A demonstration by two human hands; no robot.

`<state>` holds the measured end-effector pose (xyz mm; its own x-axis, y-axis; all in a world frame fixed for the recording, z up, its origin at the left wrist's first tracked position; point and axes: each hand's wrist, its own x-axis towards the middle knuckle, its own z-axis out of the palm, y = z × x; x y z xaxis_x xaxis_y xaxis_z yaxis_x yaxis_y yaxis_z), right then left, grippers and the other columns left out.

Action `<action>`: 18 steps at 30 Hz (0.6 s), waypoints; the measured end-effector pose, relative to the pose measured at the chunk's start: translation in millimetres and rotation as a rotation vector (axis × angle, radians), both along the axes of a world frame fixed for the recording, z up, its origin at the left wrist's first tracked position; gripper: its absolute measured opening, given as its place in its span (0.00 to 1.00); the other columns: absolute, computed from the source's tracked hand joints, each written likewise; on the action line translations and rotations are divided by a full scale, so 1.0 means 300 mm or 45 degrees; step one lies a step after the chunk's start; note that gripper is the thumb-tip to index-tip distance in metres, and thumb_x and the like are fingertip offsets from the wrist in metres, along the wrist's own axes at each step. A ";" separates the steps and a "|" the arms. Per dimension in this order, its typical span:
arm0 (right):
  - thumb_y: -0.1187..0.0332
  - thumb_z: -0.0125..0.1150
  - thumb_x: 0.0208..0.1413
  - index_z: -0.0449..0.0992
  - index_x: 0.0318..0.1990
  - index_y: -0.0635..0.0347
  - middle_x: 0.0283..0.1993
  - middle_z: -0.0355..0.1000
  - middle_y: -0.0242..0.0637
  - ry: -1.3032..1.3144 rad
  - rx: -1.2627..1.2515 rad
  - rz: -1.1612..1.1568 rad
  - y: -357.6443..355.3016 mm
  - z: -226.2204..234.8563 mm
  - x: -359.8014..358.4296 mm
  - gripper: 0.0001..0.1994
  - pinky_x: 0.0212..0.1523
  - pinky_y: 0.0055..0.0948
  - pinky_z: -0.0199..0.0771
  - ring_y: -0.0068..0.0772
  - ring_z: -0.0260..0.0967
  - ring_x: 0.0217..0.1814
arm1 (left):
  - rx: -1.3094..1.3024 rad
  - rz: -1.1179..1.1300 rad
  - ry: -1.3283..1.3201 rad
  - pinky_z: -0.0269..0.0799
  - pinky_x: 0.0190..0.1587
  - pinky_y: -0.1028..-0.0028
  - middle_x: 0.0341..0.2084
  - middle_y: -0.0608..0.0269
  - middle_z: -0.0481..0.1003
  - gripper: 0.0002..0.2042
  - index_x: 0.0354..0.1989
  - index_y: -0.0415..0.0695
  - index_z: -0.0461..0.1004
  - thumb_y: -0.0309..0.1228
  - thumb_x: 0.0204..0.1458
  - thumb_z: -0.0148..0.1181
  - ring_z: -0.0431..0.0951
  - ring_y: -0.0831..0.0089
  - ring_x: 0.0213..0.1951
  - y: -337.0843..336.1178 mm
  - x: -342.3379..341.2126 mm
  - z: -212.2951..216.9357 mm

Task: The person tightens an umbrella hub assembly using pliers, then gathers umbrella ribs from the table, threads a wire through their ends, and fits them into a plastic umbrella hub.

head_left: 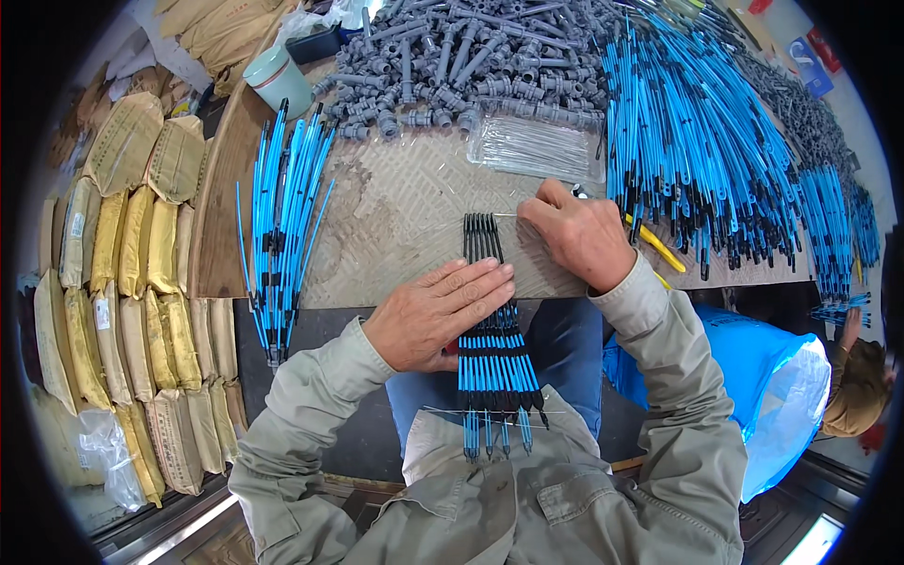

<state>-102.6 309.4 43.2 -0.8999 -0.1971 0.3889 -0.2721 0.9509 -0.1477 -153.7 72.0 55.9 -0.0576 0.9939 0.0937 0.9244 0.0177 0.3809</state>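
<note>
A row of thin blue rods with black sleeves and ends runs from the table's front edge down over my lap. My left hand lies across the row with its fingers stretched out flat, pressing it at the edge. Above those fingers, the black looped tips stand side by side. My right hand is closed in a pinch on a thin metal pin, which lies level with the tips. Whether the pin passes through every tip is too small to tell. Two more thin pins cross the row's lower end.
Grey plastic fittings are heaped at the back, before them a clear tray of metal pins. Blue rods lie in a big pile right and a smaller bundle left. Yellow-handled pliers and a cup are nearby.
</note>
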 end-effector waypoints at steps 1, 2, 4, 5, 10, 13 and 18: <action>0.72 0.55 0.47 0.72 0.32 0.51 0.28 0.65 0.31 0.001 0.002 0.005 0.000 -0.001 -0.002 0.05 0.17 0.35 0.63 0.36 0.69 0.20 | 0.001 0.002 -0.003 0.52 0.62 0.64 0.62 0.57 0.56 0.47 0.62 0.39 0.55 0.29 0.21 0.62 0.54 0.63 0.64 -0.001 0.000 -0.001; 0.72 0.55 0.47 0.72 0.32 0.51 0.28 0.65 0.31 0.001 0.004 0.011 0.001 -0.002 -0.005 0.05 0.17 0.34 0.63 0.35 0.69 0.20 | 0.001 0.002 0.007 0.52 0.63 0.64 0.62 0.57 0.56 0.47 0.62 0.39 0.55 0.29 0.21 0.62 0.54 0.63 0.64 -0.002 0.000 -0.002; 0.72 0.55 0.47 0.72 0.32 0.51 0.28 0.65 0.31 -0.001 0.004 0.019 0.002 -0.003 -0.008 0.05 0.17 0.34 0.63 0.35 0.69 0.20 | 0.000 0.001 0.025 0.52 0.63 0.63 0.62 0.57 0.56 0.47 0.62 0.40 0.55 0.29 0.21 0.62 0.54 0.63 0.64 -0.005 -0.002 -0.005; 0.72 0.55 0.47 0.72 0.32 0.51 0.28 0.65 0.31 0.003 -0.005 0.031 0.003 -0.002 -0.008 0.05 0.17 0.34 0.64 0.36 0.69 0.20 | -0.001 0.003 0.022 0.52 0.63 0.63 0.62 0.57 0.56 0.47 0.62 0.40 0.55 0.29 0.21 0.62 0.54 0.63 0.64 -0.005 -0.002 -0.005; 0.72 0.55 0.47 0.72 0.32 0.52 0.29 0.65 0.32 -0.003 -0.040 0.052 0.010 -0.002 -0.010 0.05 0.18 0.35 0.64 0.37 0.69 0.21 | -0.005 0.004 0.030 0.52 0.63 0.64 0.62 0.56 0.56 0.47 0.62 0.40 0.55 0.29 0.22 0.62 0.54 0.63 0.65 -0.003 -0.001 -0.005; 0.72 0.54 0.47 0.72 0.33 0.52 0.29 0.66 0.32 -0.011 -0.053 0.044 0.014 -0.004 -0.012 0.05 0.18 0.35 0.64 0.38 0.69 0.22 | 0.004 -0.002 0.018 0.52 0.63 0.63 0.62 0.56 0.56 0.46 0.62 0.40 0.55 0.29 0.23 0.61 0.54 0.63 0.65 0.000 -0.003 -0.006; 0.72 0.54 0.48 0.72 0.33 0.52 0.30 0.66 0.33 -0.038 -0.074 0.045 0.011 0.005 -0.009 0.05 0.19 0.36 0.64 0.39 0.69 0.22 | 0.019 0.002 0.036 0.52 0.63 0.63 0.62 0.56 0.56 0.45 0.62 0.40 0.55 0.29 0.25 0.60 0.54 0.62 0.64 -0.002 -0.001 -0.022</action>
<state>-105.2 312.7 44.7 -0.9042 -0.2066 0.3739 -0.2999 0.9303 -0.2111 -154.0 71.5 49.4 -0.0562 0.9923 0.1100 0.9348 0.0136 0.3550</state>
